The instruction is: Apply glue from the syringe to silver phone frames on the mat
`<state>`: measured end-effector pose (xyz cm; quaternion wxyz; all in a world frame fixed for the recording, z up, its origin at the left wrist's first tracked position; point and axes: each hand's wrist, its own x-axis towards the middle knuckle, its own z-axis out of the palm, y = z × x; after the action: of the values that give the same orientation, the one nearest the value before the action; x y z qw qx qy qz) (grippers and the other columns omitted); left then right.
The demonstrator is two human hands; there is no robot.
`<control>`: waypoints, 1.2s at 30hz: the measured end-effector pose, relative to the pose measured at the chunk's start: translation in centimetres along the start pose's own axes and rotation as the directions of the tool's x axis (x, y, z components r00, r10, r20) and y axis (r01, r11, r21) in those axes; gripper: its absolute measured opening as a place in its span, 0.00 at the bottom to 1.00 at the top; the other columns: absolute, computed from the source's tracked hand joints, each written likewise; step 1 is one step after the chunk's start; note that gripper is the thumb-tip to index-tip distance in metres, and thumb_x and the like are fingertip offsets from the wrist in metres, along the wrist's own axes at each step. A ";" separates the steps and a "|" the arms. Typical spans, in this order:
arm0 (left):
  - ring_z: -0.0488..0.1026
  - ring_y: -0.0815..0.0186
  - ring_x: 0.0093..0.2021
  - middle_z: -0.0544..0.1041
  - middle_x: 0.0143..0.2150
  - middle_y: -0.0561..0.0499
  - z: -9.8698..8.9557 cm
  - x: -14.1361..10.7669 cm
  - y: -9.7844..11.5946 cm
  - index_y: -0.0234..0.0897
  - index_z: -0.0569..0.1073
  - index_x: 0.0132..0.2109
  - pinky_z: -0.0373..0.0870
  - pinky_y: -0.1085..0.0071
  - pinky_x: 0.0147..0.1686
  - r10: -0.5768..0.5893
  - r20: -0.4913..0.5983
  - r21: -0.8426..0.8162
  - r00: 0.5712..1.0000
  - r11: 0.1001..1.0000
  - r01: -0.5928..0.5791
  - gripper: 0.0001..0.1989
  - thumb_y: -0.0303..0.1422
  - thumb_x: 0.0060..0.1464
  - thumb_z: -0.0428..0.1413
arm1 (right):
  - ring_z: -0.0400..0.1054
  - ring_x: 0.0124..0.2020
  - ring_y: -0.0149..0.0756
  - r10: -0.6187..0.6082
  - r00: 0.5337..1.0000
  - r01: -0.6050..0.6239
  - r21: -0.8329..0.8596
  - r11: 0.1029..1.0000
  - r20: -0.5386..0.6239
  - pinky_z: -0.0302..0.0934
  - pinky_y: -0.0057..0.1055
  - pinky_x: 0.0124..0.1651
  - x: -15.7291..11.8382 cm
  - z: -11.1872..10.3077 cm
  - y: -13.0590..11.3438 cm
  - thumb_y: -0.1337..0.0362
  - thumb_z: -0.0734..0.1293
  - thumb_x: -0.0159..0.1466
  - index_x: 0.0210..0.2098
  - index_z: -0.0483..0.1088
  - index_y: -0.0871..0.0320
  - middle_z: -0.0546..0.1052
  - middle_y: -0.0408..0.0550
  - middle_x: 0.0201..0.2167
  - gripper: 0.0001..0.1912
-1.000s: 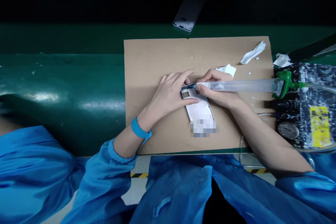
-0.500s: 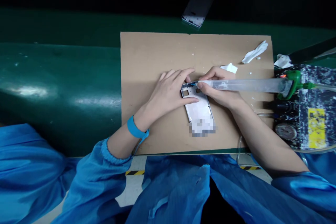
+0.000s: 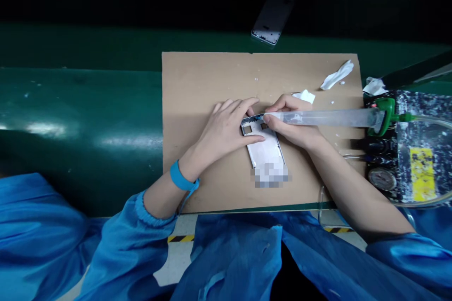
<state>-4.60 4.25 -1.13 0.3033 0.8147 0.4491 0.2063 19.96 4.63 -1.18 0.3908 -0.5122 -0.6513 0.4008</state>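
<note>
Your left hand lies spread wide and flat, fingers arched over the upper left corner of the metal phone frame and thumb along its side, pressing it down rather than gripping it. That spread probably keeps the frame from sliding while you work at its top edge. Your right hand is closed narrow around the nozzle end of a large clear syringe, held low like a pen, which likely steadies the tip. The tip sits at the frame's top edge, between your hands, and a dark blue mark shows there.

The frame lies on its back directly under and below your hands, with two square cutouts near your fingers; its far end is pixelated. It rests on a cardboard sheet, which gives a disposable surface, flecked with white dabs, above the table. A small tissue lies just above your right hand, and a crumpled one lies farther right.

Beyond your fingertips, a second phone frame leans past the sheet's top edge. To your right, the syringe's green fitting feeds into a tube beside a speckled dispenser. A blue strap circles your left wrist, just past your blue sleeve.
</note>
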 end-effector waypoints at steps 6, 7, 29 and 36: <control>0.79 0.47 0.62 0.85 0.63 0.46 -0.1 0.0 0.1 0.47 0.70 0.76 0.68 0.55 0.63 -0.016 0.020 0.014 1.000 1.000 0.016 0.41 0.50 0.64 0.76 | 0.70 0.29 0.37 -0.006 1.000 0.006 0.002 1.000 -0.002 0.63 0.35 0.29 -0.1 -0.1 -0.3 0.49 0.83 0.65 0.33 0.78 0.49 0.83 0.44 0.31 0.15; 0.78 0.47 0.63 0.85 0.63 0.46 -0.1 0.0 0.1 0.47 0.70 0.76 0.68 0.54 0.63 -0.018 0.019 0.014 1.000 1.000 0.017 0.41 0.50 0.64 0.76 | 0.70 0.29 0.37 0.001 1.000 -0.001 -0.004 1.000 -0.004 0.64 0.36 0.30 -0.1 -0.1 -0.3 0.49 0.83 0.65 0.33 0.78 0.49 0.83 0.44 0.30 0.16; 0.78 0.46 0.64 0.84 0.63 0.46 -0.5 0.2 0.7 0.45 0.70 0.76 0.68 0.52 0.66 -0.025 0.045 0.035 0.999 0.999 0.024 0.40 0.46 0.64 0.74 | 0.72 0.31 0.38 -0.037 0.999 0.036 -0.042 0.998 -0.007 0.69 0.38 0.34 -0.3 -0.6 0.3 0.54 0.83 0.67 0.35 0.79 0.48 0.83 0.43 0.32 0.12; 0.78 0.46 0.64 0.85 0.62 0.47 -0.5 0.3 0.6 0.45 0.71 0.76 0.68 0.51 0.66 -0.031 0.042 0.032 0.999 0.999 0.030 0.41 0.46 0.63 0.75 | 0.72 0.31 0.39 -0.008 1.000 0.009 -0.039 0.999 0.009 0.68 0.39 0.34 -0.3 -0.6 0.2 0.51 0.83 0.67 0.34 0.78 0.48 0.81 0.43 0.31 0.15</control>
<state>-4.35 4.39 -0.35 0.3032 0.8165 0.4581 0.1775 20.61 4.43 -1.16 0.3795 -0.5151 -0.6630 0.3887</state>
